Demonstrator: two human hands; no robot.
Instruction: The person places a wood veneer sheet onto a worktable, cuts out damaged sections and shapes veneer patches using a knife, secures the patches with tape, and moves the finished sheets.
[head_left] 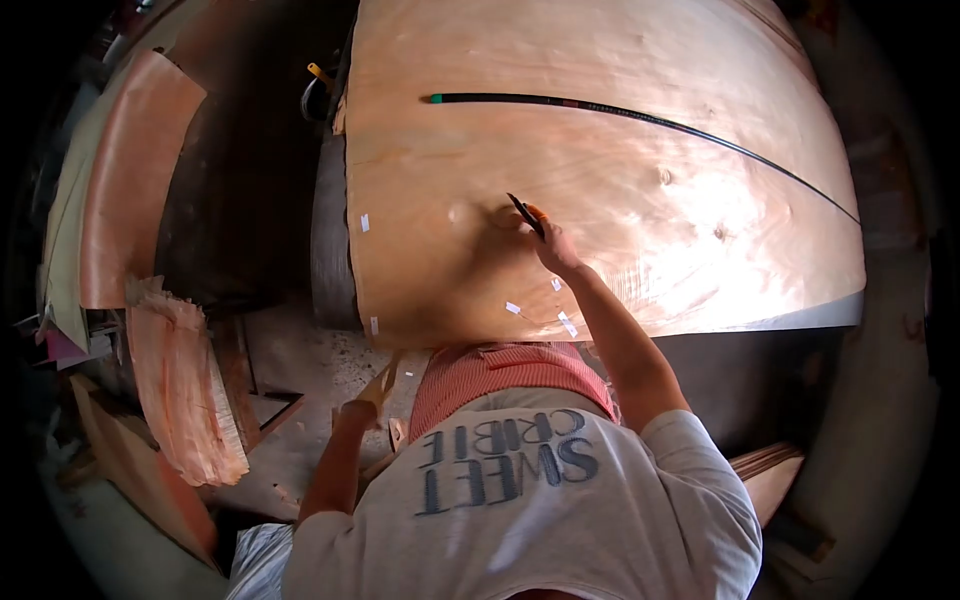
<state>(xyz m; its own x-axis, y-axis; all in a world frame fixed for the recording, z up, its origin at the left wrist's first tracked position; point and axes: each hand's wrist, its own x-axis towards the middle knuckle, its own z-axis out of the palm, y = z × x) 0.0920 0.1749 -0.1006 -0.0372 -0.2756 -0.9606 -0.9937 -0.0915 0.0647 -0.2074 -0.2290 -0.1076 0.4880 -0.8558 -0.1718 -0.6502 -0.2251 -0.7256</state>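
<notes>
A large sheet of thin wood veneer (600, 180) covers the bench in front of me. Over its middle, my right hand (553, 245) grips a dark, pointed cutting tool (526, 215) with some orange on it, its tip toward the upper left. Several small white tape pieces (365, 223) lie on the sheet near its left and front edges. Down by my left side, below the bench edge, my left hand (362, 410) is closed around a thin strip of wood (385, 378); its fingers are partly hidden.
A long black rod (600, 107) with a green end lies across the upper part of the sheet. At the left are a reddish veneer sheet (140, 180) and a bundle of ragged veneer strips (185, 385). Stacked boards (770, 475) stand at the lower right.
</notes>
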